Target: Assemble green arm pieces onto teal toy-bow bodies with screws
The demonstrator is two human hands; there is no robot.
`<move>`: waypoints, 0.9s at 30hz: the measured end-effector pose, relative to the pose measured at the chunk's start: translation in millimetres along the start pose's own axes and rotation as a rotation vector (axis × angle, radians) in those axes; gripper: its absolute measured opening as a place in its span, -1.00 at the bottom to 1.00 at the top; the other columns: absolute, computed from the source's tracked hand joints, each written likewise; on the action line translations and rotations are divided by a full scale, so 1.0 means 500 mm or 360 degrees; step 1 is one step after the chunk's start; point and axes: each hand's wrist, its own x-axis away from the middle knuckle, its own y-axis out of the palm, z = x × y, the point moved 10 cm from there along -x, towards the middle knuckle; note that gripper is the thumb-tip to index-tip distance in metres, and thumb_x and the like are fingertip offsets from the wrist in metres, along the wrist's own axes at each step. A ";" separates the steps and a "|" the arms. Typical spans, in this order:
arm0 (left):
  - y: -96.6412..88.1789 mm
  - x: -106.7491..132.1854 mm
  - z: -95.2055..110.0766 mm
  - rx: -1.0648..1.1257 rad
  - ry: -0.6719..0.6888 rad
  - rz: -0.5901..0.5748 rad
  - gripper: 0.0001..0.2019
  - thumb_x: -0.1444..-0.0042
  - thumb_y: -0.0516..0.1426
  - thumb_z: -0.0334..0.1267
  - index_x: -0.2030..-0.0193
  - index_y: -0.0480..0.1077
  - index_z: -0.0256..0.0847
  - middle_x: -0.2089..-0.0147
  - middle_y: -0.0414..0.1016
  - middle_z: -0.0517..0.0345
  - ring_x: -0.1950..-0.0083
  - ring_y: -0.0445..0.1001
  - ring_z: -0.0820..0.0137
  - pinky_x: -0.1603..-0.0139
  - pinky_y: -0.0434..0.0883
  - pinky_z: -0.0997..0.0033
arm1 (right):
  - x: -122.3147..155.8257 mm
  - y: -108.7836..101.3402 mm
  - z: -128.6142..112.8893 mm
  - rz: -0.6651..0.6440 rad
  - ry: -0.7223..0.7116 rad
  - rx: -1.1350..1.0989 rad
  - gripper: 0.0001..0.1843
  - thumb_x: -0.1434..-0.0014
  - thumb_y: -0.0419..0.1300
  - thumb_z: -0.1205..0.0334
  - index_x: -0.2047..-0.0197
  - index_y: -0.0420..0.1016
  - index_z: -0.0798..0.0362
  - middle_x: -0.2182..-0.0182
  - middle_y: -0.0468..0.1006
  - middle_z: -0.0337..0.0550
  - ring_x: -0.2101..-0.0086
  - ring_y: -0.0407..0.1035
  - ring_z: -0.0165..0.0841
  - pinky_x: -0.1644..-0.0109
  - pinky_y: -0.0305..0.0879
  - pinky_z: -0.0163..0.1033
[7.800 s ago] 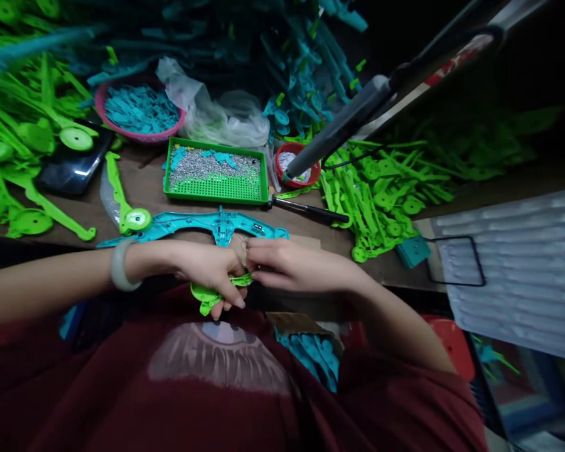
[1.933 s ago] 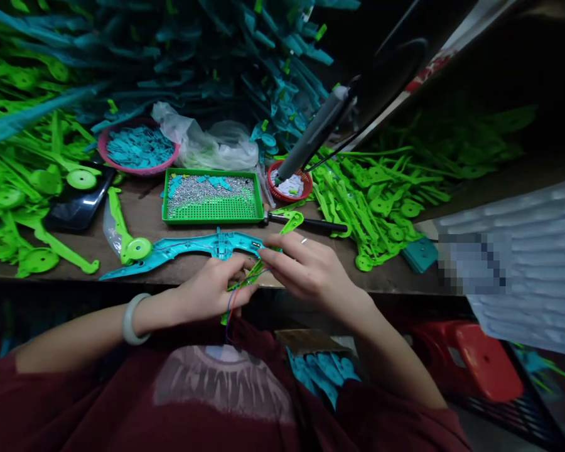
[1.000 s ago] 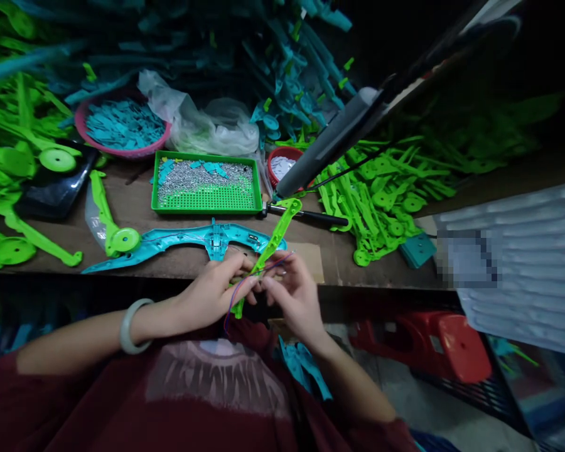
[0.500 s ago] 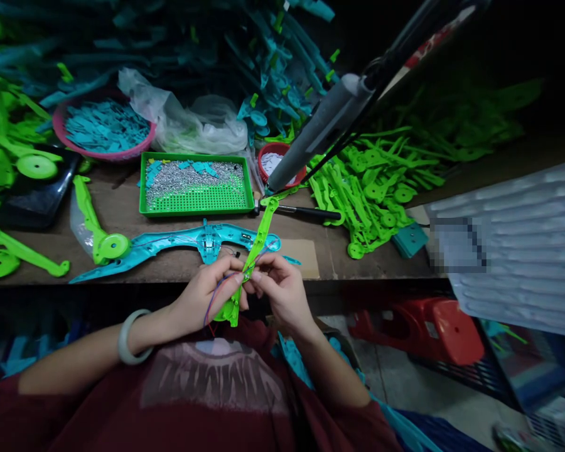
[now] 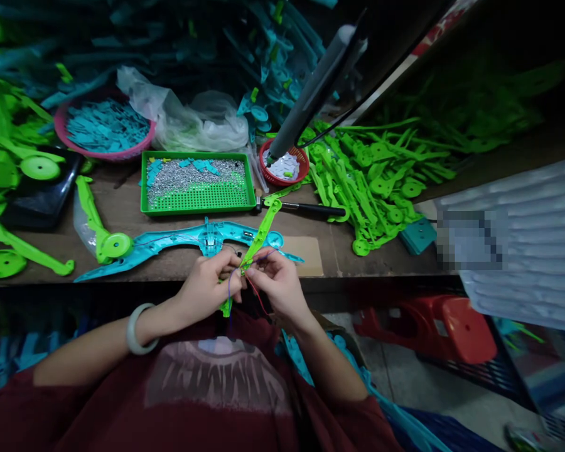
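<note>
Both hands meet over the table's front edge at a long, narrow, bright green plastic part (image 5: 262, 233), which is tilted with its upper end away from me. My left hand (image 5: 215, 280) is closed around its lower half, thumb on top. Against the part's right side, my right hand (image 5: 281, 284) pinches thin wire with thumb and forefinger. A red wire (image 5: 258, 297) and a blue wire (image 5: 230, 290) hang loose by the fingers, which hide where they join. Just behind lies a turquoise bow-shaped plastic shell (image 5: 179, 238), its hollow side up with wires inside.
Behind the shell stand a green tray (image 5: 198, 204) of small metal screws, a pink basket (image 5: 108, 154) of turquoise pieces and a red basket (image 5: 282, 182) of white pieces. A black-handled hammer (image 5: 313, 209) lies nearby. Green parts (image 5: 381, 182) pile up right; a grey lamp arm (image 5: 306, 94) slants overhead.
The hands have shifted slightly, with the fingers drawn closer together on the green part. The red wire now hangs right of the part, and the blue one runs in front of it.
</note>
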 end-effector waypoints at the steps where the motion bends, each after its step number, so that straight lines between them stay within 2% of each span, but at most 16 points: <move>1: 0.007 0.000 -0.003 0.0109 -0.0061 -0.0057 -0.92 -0.18 0.07 -0.30 0.30 0.34 -0.24 0.59 0.47 0.25 0.58 0.48 0.48 0.54 0.36 0.57 | 0.000 0.002 0.006 -0.0056 0.0036 -0.0042 -0.67 0.06 0.42 0.09 0.33 0.39 0.03 0.54 0.43 -0.35 0.62 0.27 -0.52 0.61 0.22 -0.39; 5: 0.027 -0.002 -0.005 0.0446 -0.0211 -0.0197 -0.87 -0.19 0.09 -0.24 0.34 0.30 -0.24 0.53 0.51 0.20 0.61 0.46 0.50 0.58 0.37 0.57 | 0.005 0.005 0.015 -0.0176 0.0059 -0.0134 -0.61 0.07 0.45 0.04 0.30 0.42 0.04 0.54 0.44 -0.34 0.66 0.25 -0.54 0.65 0.19 -0.40; 8: 0.034 -0.004 -0.006 0.0564 -0.0210 -0.0243 -0.84 -0.21 0.08 -0.23 0.35 0.31 -0.24 0.49 0.53 0.18 0.61 0.48 0.50 0.58 0.37 0.57 | 0.006 0.007 0.017 -0.0176 0.0044 -0.0149 -0.61 0.05 0.45 0.04 0.27 0.42 0.03 0.52 0.45 -0.34 0.66 0.24 -0.54 0.66 0.19 -0.41; 10: 0.028 -0.004 -0.007 0.0474 -0.0134 -0.0202 -0.86 -0.21 0.09 -0.25 0.33 0.34 -0.26 0.50 0.52 0.19 0.60 0.48 0.50 0.58 0.37 0.58 | 0.004 0.007 0.014 -0.0181 0.0049 -0.0146 -0.62 0.04 0.44 0.03 0.27 0.40 0.03 0.52 0.45 -0.34 0.66 0.25 -0.54 0.66 0.20 -0.41; 13: 0.009 0.003 -0.001 0.0134 0.0035 -0.0084 -0.91 -0.19 0.10 -0.30 0.28 0.39 -0.27 0.53 0.48 0.22 0.58 0.48 0.49 0.55 0.37 0.57 | 0.002 0.005 -0.006 -0.0309 0.0025 0.0061 -0.62 0.00 0.42 0.07 0.19 0.43 0.04 0.47 0.48 -0.30 0.55 0.37 -0.47 0.54 0.36 -0.37; 15: 0.005 0.008 0.001 -0.0113 0.0075 -0.0097 -0.87 -0.21 0.06 -0.30 0.19 0.40 -0.28 0.51 0.47 0.21 0.53 0.49 0.47 0.52 0.37 0.55 | 0.000 -0.025 -0.058 -0.0218 -0.0221 0.0320 -0.52 -0.02 0.42 0.13 0.02 0.41 0.02 0.31 0.53 -0.20 0.42 0.44 -0.43 0.44 0.43 -0.34; 17: 0.009 0.011 0.004 -0.0242 0.0085 -0.0207 -0.76 -0.26 -0.01 -0.29 0.03 0.38 -0.30 0.42 0.50 0.16 0.49 0.50 0.46 0.47 0.39 0.50 | 0.014 -0.061 -0.136 -0.0010 -0.0642 0.0602 -0.39 -0.04 0.41 0.20 -0.14 0.32 -0.04 0.10 0.50 -0.11 0.37 0.44 -0.45 0.41 0.43 -0.34; 18: 0.011 0.011 0.006 -0.0261 0.0099 -0.0274 -0.70 -0.27 -0.04 -0.29 -0.07 0.35 -0.31 0.37 0.51 0.14 0.46 0.50 0.45 0.42 0.41 0.47 | 0.027 -0.062 -0.170 0.0016 -0.0843 0.0759 -0.37 -0.07 0.39 0.24 -0.18 0.28 -0.06 0.06 0.47 -0.11 0.38 0.41 -0.48 0.41 0.42 -0.35; 20: 0.015 0.009 0.012 -0.0195 0.0116 -0.0412 -0.59 -0.28 -0.09 -0.29 -0.22 0.27 -0.28 0.31 0.51 0.13 0.39 0.50 0.43 0.31 0.43 0.42 | 0.052 -0.024 -0.210 -0.0189 -0.1126 0.1146 -0.48 -0.17 0.31 0.31 -0.17 0.30 -0.05 0.14 0.49 -0.15 0.42 0.38 -0.51 0.37 0.40 -0.35; 23: 0.023 0.009 0.008 0.0137 -0.0014 -0.0647 -0.48 -0.25 -0.12 -0.28 -0.35 0.18 -0.22 0.25 0.50 0.12 0.34 0.49 0.40 0.26 0.41 0.39 | 0.078 0.041 -0.220 -0.0618 -0.1285 0.1614 -0.75 -0.30 0.15 0.36 -0.05 0.42 0.04 0.28 0.53 -0.17 0.33 0.41 -0.46 0.28 0.37 -0.32; 25: 0.029 0.019 0.010 0.0368 -0.0148 -0.0816 -0.41 -0.21 -0.10 -0.28 -0.41 0.08 -0.20 0.17 0.48 0.09 0.33 0.48 0.41 0.27 0.41 0.40 | 0.084 0.059 -0.231 -0.0726 -0.1330 0.1770 -0.83 -0.34 0.11 0.36 0.05 0.47 0.07 0.28 0.54 -0.14 0.28 0.39 -0.42 0.25 0.32 -0.28; 27: 0.030 0.033 0.022 0.0413 -0.0214 -0.0963 -0.35 -0.20 -0.04 -0.29 -0.46 -0.02 -0.15 0.09 0.44 0.07 0.26 0.47 0.40 0.23 0.41 0.41 | 0.083 0.065 -0.243 -0.0740 -0.1370 0.1888 -0.86 -0.33 0.12 0.33 0.11 0.50 0.06 0.35 0.52 -0.17 0.33 0.32 -0.40 0.27 0.23 -0.25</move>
